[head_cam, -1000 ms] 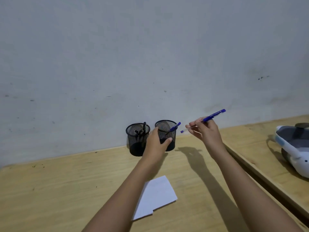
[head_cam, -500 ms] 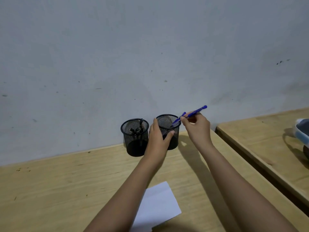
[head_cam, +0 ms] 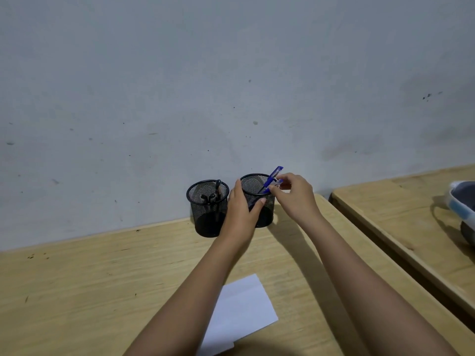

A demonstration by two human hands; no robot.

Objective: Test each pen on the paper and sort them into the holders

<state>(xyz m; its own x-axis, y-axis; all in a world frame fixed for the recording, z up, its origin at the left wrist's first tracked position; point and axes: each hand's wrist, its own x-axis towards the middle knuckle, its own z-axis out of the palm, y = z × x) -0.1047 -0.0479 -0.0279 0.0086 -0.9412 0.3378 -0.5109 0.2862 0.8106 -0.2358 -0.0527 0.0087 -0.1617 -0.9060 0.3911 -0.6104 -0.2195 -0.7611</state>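
Head view, and your left hand (head_cam: 240,214) is wrapped around the near side of the right-hand mesh holder (head_cam: 259,201), thumb across its front wall, fingers curled over the rim on the side facing the other cup. That's a firm steadying grasp on the holder. Your right hand (head_cam: 295,199) sits just off the holder's right rim, fingertips (head_cam: 276,189) pinched together at the upper part of a blue pen (head_cam: 272,177); the pen leans out of the holder, cap end up toward the wall, lower end down inside the mesh. There's a second blue pen (head_cam: 267,189) lying lower across the rim right by those fingertips, and you can't quite separate which of the two the pinch is closed on, they overlap there. To the left, touching or nearly touching its neighbour, the left-hand mesh holder (head_cam: 207,209) stands upright with a few black pens (head_cam: 218,192) poking up in it. Both cups sit at the back of the wooden desk (head_cam: 90,291), against the grey wall (head_cam: 205,86). Nearer to you, the white sheet of paper (head_cam: 244,307) lies flat between your forearms, partly under the left one. A second desk (head_cam: 398,214) runs alongside on the right
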